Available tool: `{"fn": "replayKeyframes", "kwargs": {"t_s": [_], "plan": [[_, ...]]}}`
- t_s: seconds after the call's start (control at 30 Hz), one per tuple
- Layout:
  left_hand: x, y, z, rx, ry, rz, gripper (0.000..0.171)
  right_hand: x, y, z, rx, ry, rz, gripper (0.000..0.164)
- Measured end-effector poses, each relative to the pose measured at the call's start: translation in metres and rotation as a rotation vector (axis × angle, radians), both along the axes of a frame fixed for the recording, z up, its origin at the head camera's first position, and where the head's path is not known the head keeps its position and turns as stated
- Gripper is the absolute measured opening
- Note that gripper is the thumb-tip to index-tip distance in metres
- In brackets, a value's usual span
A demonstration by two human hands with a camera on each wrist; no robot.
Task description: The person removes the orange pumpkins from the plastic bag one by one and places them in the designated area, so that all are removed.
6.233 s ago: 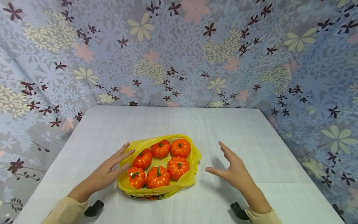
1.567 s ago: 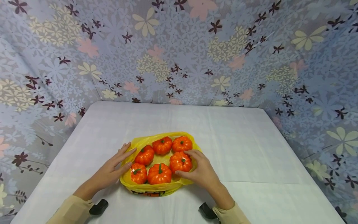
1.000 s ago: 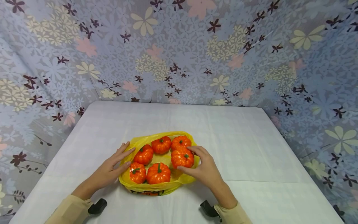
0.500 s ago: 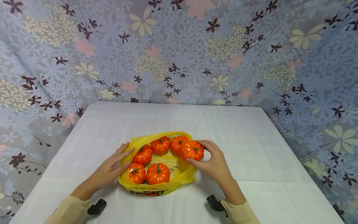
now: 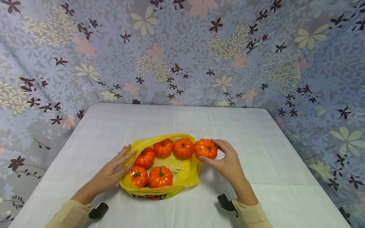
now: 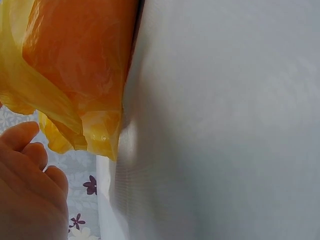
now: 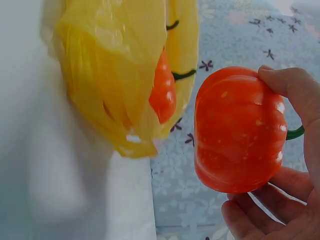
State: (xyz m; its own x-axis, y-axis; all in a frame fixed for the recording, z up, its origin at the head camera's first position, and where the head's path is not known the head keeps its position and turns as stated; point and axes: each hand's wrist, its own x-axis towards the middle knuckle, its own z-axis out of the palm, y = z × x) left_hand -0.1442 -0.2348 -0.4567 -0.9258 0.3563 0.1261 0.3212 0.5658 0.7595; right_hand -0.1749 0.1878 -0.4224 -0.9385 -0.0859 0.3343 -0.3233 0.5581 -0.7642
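Observation:
My right hand (image 5: 229, 164) pinches a glossy orange toy pumpkin (image 5: 206, 148) with a green stem, just past the right rim of a yellow plastic bag (image 5: 190, 175). In the right wrist view thumb and fingers span this pumpkin (image 7: 240, 135), raised beside the bag (image 7: 110, 45). Several more pumpkins (image 5: 160, 176) sit inside the wide-mouthed bag around its bare right part. At the bag's left rim, my left hand (image 5: 111, 172) rests with extended fingers and holds nothing. The left wrist view has its curved fingertips (image 6: 35, 155) near the bag's side (image 6: 100, 132).
A white cloth covers the table (image 5: 256, 142), on which the bag stands left of centre. Behind and beside it hangs a floral curtain (image 5: 182, 63). Black wrist mounts (image 5: 226, 202) stick out at both sleeves.
My right hand came in from the right, took hold of the pumpkin at the bag's right side, and carried it up and rightward past the rim. The left hand has stayed nearly still.

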Motion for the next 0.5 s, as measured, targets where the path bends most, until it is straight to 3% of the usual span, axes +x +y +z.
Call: {"fn": "replayKeyframes", "kwargs": {"t_s": [0.5], "plan": [[0.000,0.001,0.000,0.001,-0.004,-0.002,0.050,-0.007,0.035,-0.002,0.069,0.003,-0.081,0.070]]}}
